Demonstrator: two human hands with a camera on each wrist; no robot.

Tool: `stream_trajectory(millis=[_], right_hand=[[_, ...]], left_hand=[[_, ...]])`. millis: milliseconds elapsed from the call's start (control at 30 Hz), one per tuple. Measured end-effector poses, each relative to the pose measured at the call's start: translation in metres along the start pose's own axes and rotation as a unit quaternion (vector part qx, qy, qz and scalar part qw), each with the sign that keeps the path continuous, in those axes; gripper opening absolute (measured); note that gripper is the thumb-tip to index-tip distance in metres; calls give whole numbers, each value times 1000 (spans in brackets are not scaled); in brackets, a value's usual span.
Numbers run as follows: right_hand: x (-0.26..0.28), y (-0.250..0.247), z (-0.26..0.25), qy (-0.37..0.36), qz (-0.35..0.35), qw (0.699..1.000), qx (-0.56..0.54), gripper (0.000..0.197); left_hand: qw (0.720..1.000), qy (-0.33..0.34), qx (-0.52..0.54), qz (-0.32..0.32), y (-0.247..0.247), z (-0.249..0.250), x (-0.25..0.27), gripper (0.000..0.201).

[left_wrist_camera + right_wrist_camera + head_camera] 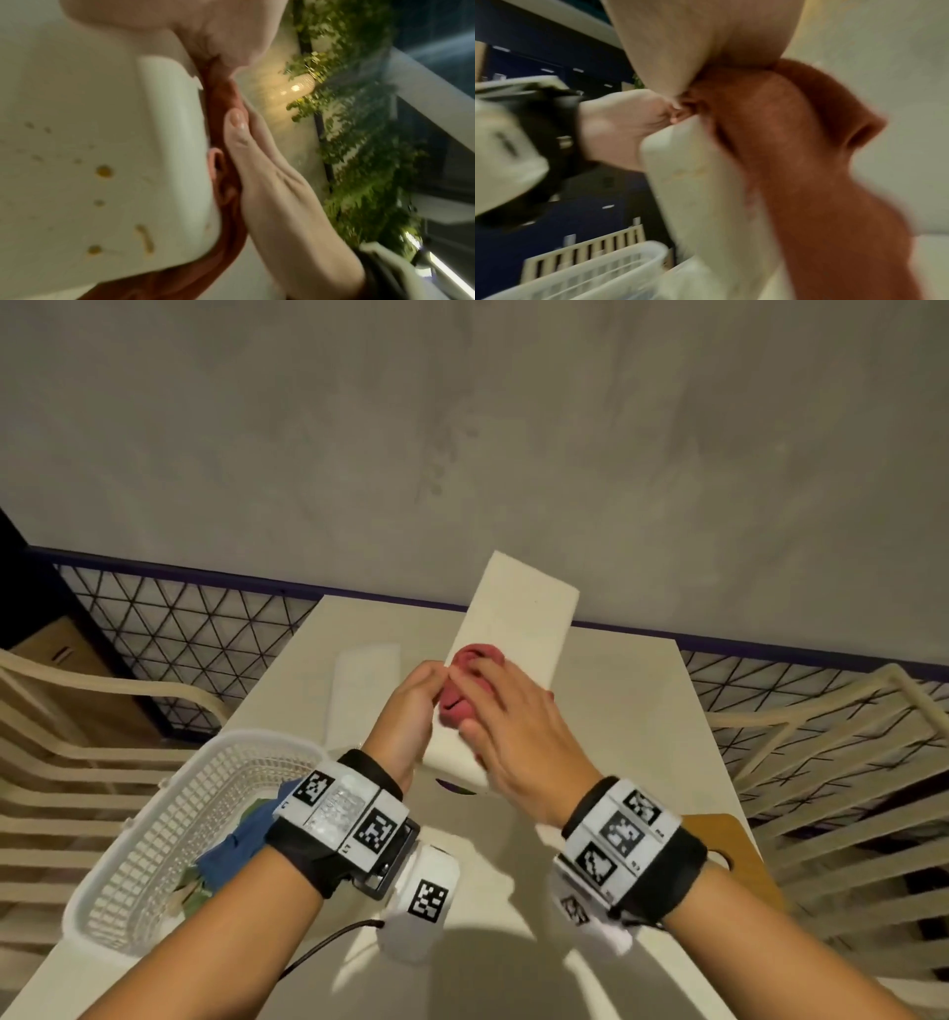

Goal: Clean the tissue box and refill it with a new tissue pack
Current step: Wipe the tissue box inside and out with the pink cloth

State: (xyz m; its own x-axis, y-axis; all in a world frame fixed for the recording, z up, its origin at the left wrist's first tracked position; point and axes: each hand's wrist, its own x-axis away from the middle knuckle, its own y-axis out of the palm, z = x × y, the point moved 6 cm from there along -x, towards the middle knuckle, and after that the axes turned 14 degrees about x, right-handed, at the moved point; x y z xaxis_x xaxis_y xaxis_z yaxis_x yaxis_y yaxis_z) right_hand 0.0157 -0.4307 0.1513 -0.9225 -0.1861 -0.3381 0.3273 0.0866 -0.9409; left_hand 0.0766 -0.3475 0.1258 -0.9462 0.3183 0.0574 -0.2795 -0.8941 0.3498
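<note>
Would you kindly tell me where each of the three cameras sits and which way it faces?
Head: worn on the head, looking forward and down at the table; both forearms, left hand and right hand on the tissue box show.
Left wrist: on the left wrist, looking along the palm at the stained box; the right hand shows too.
Right wrist: on the right wrist, looking at the red cloth; the left hand shows.
All three share the box and the cloth.
</note>
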Motion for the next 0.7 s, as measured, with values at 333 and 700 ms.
stream_trajectory(millis=[333, 700], right_hand=[[-12, -2, 13, 4, 10, 994, -106, 46], [-4, 7, 1, -78, 54, 992, -88, 36]], left_hand=[[1000, 21, 10, 8, 0, 3, -3, 30], [998, 22, 35, 57, -18, 11, -16, 30]])
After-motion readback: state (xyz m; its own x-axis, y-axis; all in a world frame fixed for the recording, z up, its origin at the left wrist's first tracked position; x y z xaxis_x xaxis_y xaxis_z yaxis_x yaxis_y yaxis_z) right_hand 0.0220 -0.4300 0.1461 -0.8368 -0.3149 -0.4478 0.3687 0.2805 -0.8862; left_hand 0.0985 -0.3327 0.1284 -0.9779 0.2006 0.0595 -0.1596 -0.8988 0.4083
